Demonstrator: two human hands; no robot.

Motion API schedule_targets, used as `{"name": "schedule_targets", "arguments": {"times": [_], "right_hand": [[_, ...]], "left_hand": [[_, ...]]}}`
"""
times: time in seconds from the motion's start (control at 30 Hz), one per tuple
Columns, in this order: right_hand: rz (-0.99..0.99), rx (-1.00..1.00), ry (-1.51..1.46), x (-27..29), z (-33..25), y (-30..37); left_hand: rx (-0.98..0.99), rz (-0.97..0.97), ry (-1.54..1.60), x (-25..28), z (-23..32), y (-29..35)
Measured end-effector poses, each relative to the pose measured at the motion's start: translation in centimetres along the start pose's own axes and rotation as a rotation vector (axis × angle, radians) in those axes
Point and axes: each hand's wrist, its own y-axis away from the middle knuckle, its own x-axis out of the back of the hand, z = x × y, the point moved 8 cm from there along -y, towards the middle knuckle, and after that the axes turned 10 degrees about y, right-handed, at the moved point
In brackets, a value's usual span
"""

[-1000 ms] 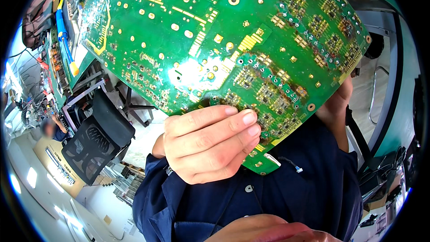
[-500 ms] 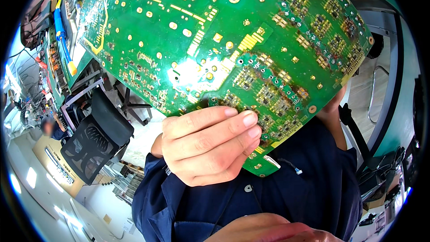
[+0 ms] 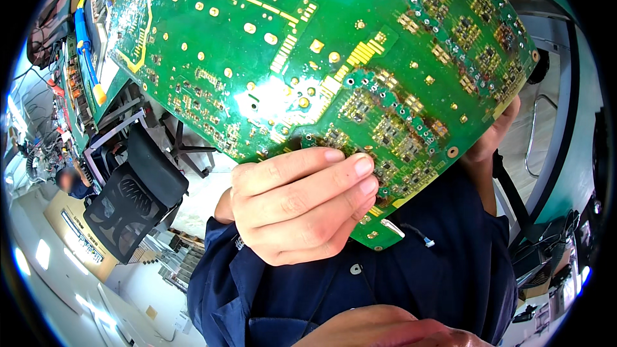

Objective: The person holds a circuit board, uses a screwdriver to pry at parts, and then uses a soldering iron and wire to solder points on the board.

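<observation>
Holding a large green circuit board (image 3: 321,64) up close before the head camera, solder side facing the lens, likely for inspection under the light that glares off its middle. Left hand (image 3: 295,209) clamps the board's lower edge, fingers (image 3: 340,183) curled over the front among small surface-mount parts. Right hand (image 3: 491,135) grips the right edge from behind; only part of it shows, so its closure cannot be told. Below the fingers, a dark blue work jacket (image 3: 411,283). Left of them, a black mesh chair (image 3: 132,202) and cluttered worktop (image 3: 80,83).
</observation>
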Motion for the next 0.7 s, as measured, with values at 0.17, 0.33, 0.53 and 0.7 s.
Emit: {"name": "schedule_targets", "arguments": {"times": [0.17, 0.33, 0.53, 0.7], "right_hand": [[0.078, 0.038, 0.289, 1.1, -0.4, -0.2], [0.164, 0.108, 0.197, -0.4, -1.3, -1.6], [0.016, -0.018, 0.324, 0.4, -1.2, -1.1], [0.0, 0.04, 0.43, 0.2, -1.7, -1.3]], "left_hand": [[-0.046, 0.072, 0.015, 0.3, 0.0, -0.1], [0.008, 0.01, 0.017, 0.0, 0.0, 0.0], [0.028, -0.026, 0.019, 0.1, 0.0, 0.1], [0.021, -0.023, 0.016, 0.0, 0.0, 0.0]]}}
